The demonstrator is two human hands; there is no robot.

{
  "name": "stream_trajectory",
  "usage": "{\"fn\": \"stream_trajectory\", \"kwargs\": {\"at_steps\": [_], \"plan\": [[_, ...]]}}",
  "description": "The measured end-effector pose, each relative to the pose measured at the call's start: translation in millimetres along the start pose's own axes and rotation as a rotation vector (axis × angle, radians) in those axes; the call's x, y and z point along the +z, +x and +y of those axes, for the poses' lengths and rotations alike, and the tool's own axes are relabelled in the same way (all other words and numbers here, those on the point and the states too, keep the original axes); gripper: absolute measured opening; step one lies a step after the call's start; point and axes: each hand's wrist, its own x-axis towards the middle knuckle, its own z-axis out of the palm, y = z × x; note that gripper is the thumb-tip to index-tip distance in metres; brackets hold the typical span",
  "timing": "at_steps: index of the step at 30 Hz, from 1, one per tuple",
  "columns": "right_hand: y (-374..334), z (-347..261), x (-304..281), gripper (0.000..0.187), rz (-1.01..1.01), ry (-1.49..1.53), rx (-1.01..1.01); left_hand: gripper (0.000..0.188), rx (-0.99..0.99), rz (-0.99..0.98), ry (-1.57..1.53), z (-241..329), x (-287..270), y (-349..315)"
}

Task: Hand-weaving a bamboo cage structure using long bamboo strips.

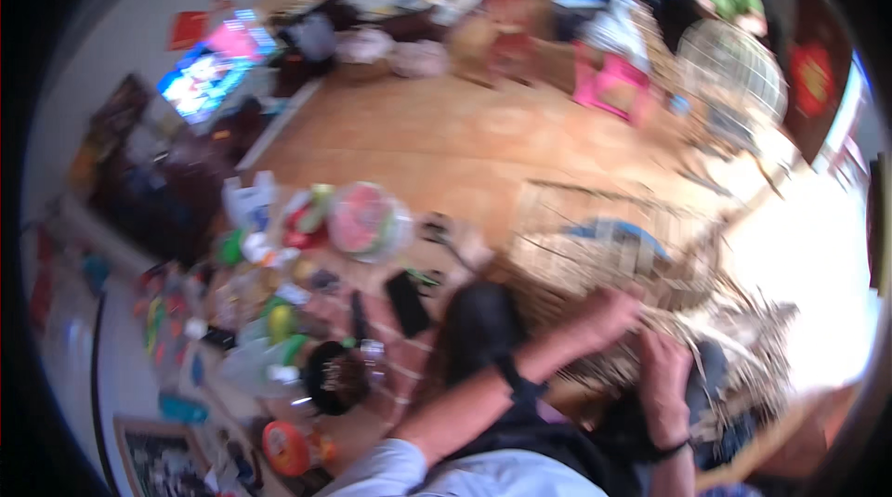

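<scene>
My left hand [609,316] reaches across my lap with its fingers closed, at the edge of a tangle of dry, straw-coloured strips [753,348]. Close beside it, my right hand [664,372] is curled shut, knuckles up. A pale flat strip [692,322] runs out by the fingers of both hands, which seem to grip it; motion blur hides the exact hold. Just beyond the hands stands an openwork basket or cage [613,241] of thin upright rods, with a blue curved band [623,235] showing in it.
To the left lie a black phone [407,304], scissors [439,235], a round tub with a red-and-green top [360,218], a black bowl [334,378] and an orange round container [286,448]. Farther off are a pink stool [609,88], a wire cage [732,74] and a person in green [731,0].
</scene>
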Motion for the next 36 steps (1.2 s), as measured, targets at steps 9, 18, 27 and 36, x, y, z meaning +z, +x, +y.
{"fn": "stream_trajectory", "kwargs": {"at_steps": [9, 18, 27, 36], "plan": [[16, -2, -49, 0.024, 0.099, 0.165, 0.415, 0.016, -0.02, 0.124, 0.031, 16, -3, 5], [93, 36, -50, 0.022, 0.066, 1.3, 0.57, 0.019, -0.096, 0.24, 0.165, 14, 20, -2], [141, 47, -53, 0.021, -0.269, 1.01, 0.3, 0.011, 0.048, 0.292, 0.299, 3, 30, -9], [132, 36, -43, 0.018, 0.084, -0.131, -0.136, 0.053, 0.008, 0.001, 0.968, 40, 50, -11]]}}
